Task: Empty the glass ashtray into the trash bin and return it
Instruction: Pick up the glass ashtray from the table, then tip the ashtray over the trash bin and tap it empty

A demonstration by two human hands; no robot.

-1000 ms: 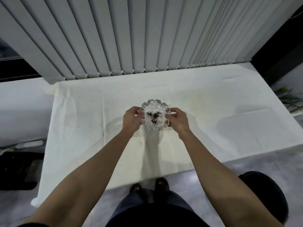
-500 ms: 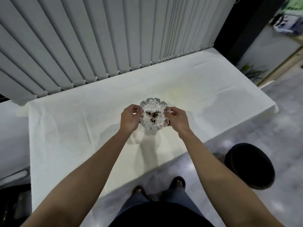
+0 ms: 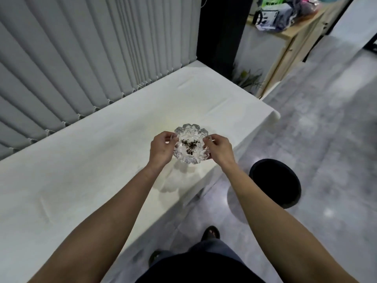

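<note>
A clear glass ashtray (image 3: 190, 148) with a scalloped rim holds dark ash crumbs in its middle. It is level and lifted above the table, its shadow lying on the cloth below. My left hand (image 3: 161, 149) grips its left rim and my right hand (image 3: 218, 150) grips its right rim. A round black trash bin (image 3: 275, 181) stands on the floor to the right of the table, below and right of the ashtray.
A table with a white cloth (image 3: 81, 160) runs along grey vertical blinds (image 3: 81, 58). Its right end is just beyond the ashtray. A wooden cabinet (image 3: 285, 48) with clutter stands far right. The floor (image 3: 336, 139) is grey and glossy.
The view has swung to the right. The ashtray, held in both hands, has risen off the cloth and now hangs near the table's right end, closer to the bin.
</note>
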